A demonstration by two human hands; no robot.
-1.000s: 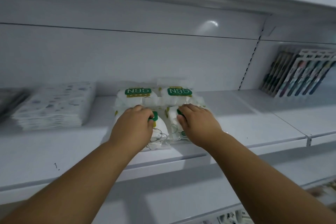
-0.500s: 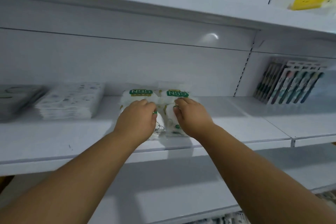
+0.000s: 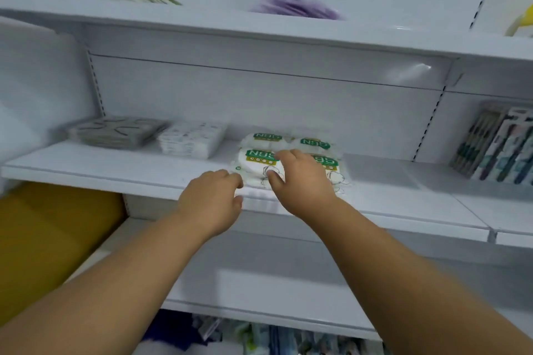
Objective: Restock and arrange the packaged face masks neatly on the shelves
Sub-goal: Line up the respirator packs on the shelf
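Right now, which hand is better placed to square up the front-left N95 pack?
Probably the right hand: its fingers already rest on the front-left N95 pack. The left hand sits at the shelf edge, just short of the pack's near corner, fingers curled.

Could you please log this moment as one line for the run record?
stage: arranging | left hand: beside front-left N95 pack | right hand: resting across front packs | shelf
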